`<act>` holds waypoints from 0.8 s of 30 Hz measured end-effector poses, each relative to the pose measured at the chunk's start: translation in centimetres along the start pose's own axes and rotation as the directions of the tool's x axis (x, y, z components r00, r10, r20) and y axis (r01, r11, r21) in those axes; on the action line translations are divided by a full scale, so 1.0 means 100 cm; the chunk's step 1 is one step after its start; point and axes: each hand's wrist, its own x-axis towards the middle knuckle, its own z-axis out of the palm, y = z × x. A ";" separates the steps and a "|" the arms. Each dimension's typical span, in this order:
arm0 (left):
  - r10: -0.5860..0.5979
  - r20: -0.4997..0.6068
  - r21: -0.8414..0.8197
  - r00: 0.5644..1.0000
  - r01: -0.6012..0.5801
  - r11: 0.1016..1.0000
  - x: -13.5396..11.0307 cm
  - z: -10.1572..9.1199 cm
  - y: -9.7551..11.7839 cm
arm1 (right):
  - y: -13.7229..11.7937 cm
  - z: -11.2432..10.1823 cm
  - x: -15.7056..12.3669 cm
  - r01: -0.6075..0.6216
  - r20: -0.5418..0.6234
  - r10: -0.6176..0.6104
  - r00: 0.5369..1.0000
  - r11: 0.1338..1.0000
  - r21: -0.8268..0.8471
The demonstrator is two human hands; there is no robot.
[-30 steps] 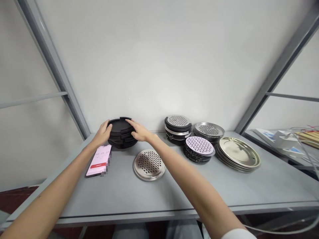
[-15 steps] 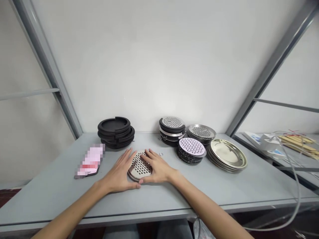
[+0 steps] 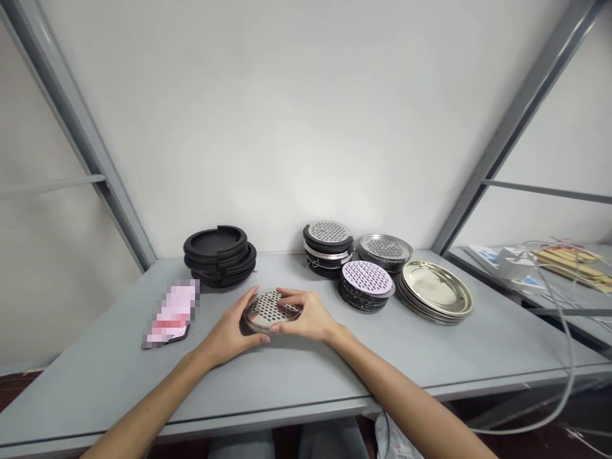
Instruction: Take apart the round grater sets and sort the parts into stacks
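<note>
Grey metal shelving frames a pale wall, and below it runs a grey metal table (image 3: pixel 430 357) where the person works. A second ago both hands were far back on the stack of black round rings (image 3: pixel 218 256) at the far left; half a second ago they lay flat over the round perforated silver metal disc (image 3: pixel 271 310) resting on the table. Now that disc is lifted slightly off the surface near the middle, tilted a little, so the hands have gone from covering it to carrying it. The left hand (image 3: pixel 229 331) cups the disc's left and near edge with the thumb tucked beneath and the fingers curled along the rim, neither spread wide nor clenched. The right hand (image 3: pixel 306 317) pinches the right edge, fingers lying over the top and the thumb at the near side. To the left lies a pink phone (image 3: pixel 171 315), apart from the hands. Farther right stand a black stack topped by a perforated disc (image 3: pixel 327 245), a dark stack with a pale lilac perforated disc (image 3: pixel 367 284) on top, a silver mesh tray (image 3: pixel 385 247), and a pile of shiny round metal plates (image 3: pixel 435 290).
</note>
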 end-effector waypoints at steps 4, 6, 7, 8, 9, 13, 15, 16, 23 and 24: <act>0.019 0.004 0.051 1.000 -0.020 0.998 0.000 0.000 0.001 | 0.000 -0.001 0.003 -0.071 -0.058 0.081 0.995 0.984 0.162; 0.045 0.012 0.087 0.999 -0.045 0.995 0.001 0.000 0.001 | 0.001 -0.004 0.004 -0.098 -0.107 0.127 0.986 0.966 0.238; 0.055 0.006 0.093 0.998 -0.055 0.994 0.001 0.000 0.001 | 0.002 -0.006 0.004 -0.093 -0.111 0.127 0.986 0.960 0.265; 0.061 -0.003 0.087 0.998 -0.060 0.994 0.001 0.000 0.001 | 0.003 -0.009 0.003 -0.067 -0.094 0.096 0.991 0.960 0.273; 0.062 -0.012 0.065 0.998 -0.061 0.996 0.001 -0.001 0.000 | 0.003 -0.011 0.002 -0.019 -0.049 0.032 0.998 0.967 0.254; 0.018 -0.031 -0.089 0.999 -0.021 0.996 0.002 -0.002 -0.002 | 0.002 -0.012 -0.005 0.273 0.180 -0.266 0.947 0.962 -0.013; -0.001 -0.035 -0.129 0.999 -0.003 0.992 0.003 -0.002 -0.003 | 0.002 -0.010 -0.007 0.356 0.205 -0.326 0.923 0.925 -0.135; -0.008 -0.035 -0.140 0.999 0.003 0.990 0.003 -0.002 -0.003 | 0.003 -0.009 -0.007 0.388 0.204 -0.353 0.913 0.906 -0.168; -0.001 -0.024 -0.007 1.000 0.000 1.000 0.000 -0.003 -0.004 | -0.004 -0.018 -0.006 0.533 -0.081 -0.558 0.826 0.819 -0.213; 0.003 -0.020 0.024 1.000 -0.002 1.000 -0.001 -0.003 -0.005 | -0.006 -0.027 -0.008 0.471 -0.230 -0.522 0.822 0.848 -0.243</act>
